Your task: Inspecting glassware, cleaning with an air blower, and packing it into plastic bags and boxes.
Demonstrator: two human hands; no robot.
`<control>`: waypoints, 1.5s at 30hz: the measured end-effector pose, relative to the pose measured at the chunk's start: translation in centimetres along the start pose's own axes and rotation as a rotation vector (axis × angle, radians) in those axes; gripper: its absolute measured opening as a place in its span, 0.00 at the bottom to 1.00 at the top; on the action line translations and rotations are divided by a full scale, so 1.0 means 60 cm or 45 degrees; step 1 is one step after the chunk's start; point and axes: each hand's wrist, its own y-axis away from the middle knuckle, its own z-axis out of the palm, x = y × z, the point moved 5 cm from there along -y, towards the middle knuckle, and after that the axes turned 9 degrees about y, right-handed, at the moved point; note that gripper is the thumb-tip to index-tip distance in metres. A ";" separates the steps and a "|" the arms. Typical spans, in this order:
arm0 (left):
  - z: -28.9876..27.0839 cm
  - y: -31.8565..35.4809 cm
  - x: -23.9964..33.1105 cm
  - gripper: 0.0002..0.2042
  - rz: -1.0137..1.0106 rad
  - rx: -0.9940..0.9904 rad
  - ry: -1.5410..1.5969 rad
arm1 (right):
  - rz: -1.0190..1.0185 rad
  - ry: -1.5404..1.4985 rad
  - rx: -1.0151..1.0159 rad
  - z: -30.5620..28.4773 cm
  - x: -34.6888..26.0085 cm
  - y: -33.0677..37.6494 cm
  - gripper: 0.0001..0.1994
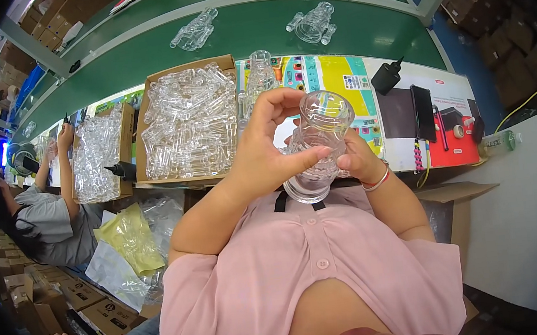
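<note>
Between my hands, close to my chest, is a clear glass vessel (315, 139) with a wide round mouth, a narrower waist and a flared base. My left hand (265, 149) curves round its left side, fingers behind the upper part and thumb across the front. My right hand (360, 159) grips it from the right, low down, its thumb near my left thumb; its other fingers are partly hidden behind the glass. Just beyond my left hand, another clear glass piece (261, 70) stands on the table.
A cardboard box of glass tubes (147, 137) stands left, beside a second filled box (125, 127). Black dropper bottles (386, 78), a phone (423, 112) and a tape roll (458, 131) lie about. Two glass pieces (313, 24) sit on the green shelf. A co-worker (51, 220) works left.
</note>
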 end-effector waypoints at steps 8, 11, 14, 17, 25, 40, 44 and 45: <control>-0.007 -0.002 -0.005 0.36 -0.049 0.041 0.107 | 0.055 -0.005 -0.050 -0.002 -0.004 -0.008 0.40; -0.008 -0.003 -0.003 0.34 0.012 0.024 0.096 | 0.078 0.088 -0.051 -0.006 -0.012 -0.009 0.40; -0.005 -0.004 -0.004 0.34 0.003 -0.007 0.131 | 0.070 0.169 -0.039 -0.014 -0.020 -0.011 0.39; 0.000 -0.008 -0.008 0.33 -0.006 -0.044 0.166 | 0.098 0.173 -0.018 -0.022 -0.038 -0.010 0.37; 0.008 -0.058 -0.078 0.32 -0.111 -0.001 0.225 | -0.291 0.614 0.281 -0.092 -0.081 -0.013 0.33; 0.004 0.097 0.064 0.21 -0.605 0.327 0.401 | -0.477 0.934 0.382 -0.061 -0.119 -0.002 0.26; -0.058 0.192 0.169 0.19 -0.822 0.435 0.435 | -0.640 1.121 0.459 -0.072 -0.145 0.025 0.25; -0.118 0.234 0.215 0.19 -0.897 0.423 0.438 | -0.568 1.010 0.548 -0.095 -0.137 0.045 0.25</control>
